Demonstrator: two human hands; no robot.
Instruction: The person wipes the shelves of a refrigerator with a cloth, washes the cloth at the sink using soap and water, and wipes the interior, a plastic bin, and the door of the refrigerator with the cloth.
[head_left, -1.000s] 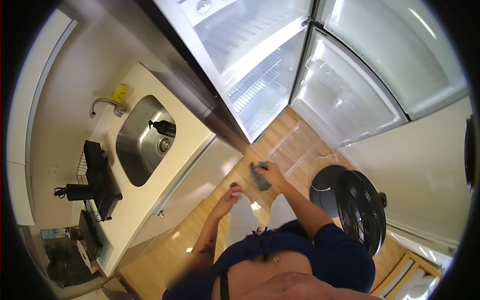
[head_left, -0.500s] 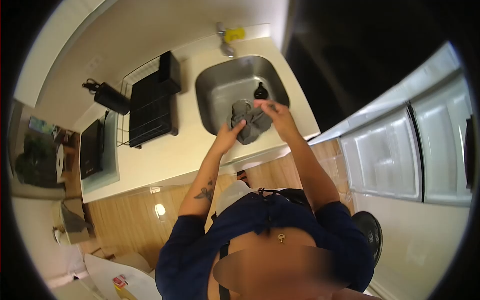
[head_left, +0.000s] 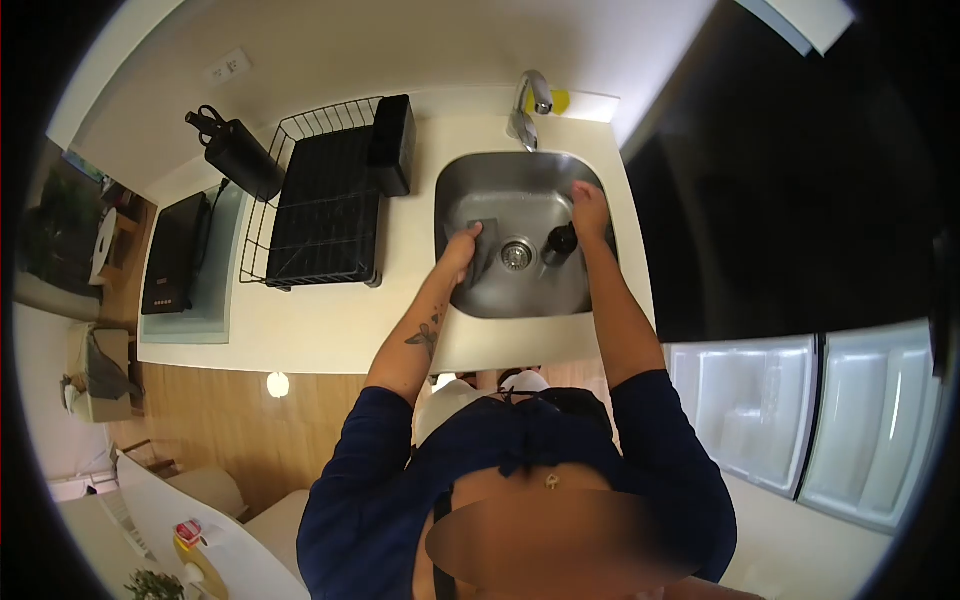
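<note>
My left hand (head_left: 461, 250) is closed on a folded grey cloth (head_left: 484, 245), over the left side of the steel sink (head_left: 540, 297). On the sink's right side my right hand (head_left: 589, 208) reaches toward the back, above a black pump bottle (head_left: 560, 244). Its fingers look bent, and whether they hold anything is too small to tell. The bottle stands in the basin just right of the drain (head_left: 516, 255). Behind the basin rises the chrome faucet (head_left: 532, 105), with a yellow item (head_left: 560, 102) beside it.
A black dish rack (head_left: 325, 215) stands on the counter (head_left: 400, 325) left of the sink, near a black utensil holder (head_left: 243, 160) and a black cooktop (head_left: 176, 255). The dark fridge side (head_left: 770, 190) is at the right, its open doors (head_left: 745, 405) below.
I have turned from the open fridge to the sink. The cloth, spread between both hands half a second ago, is now folded in my left hand; my right hand has moved away toward the back right.
</note>
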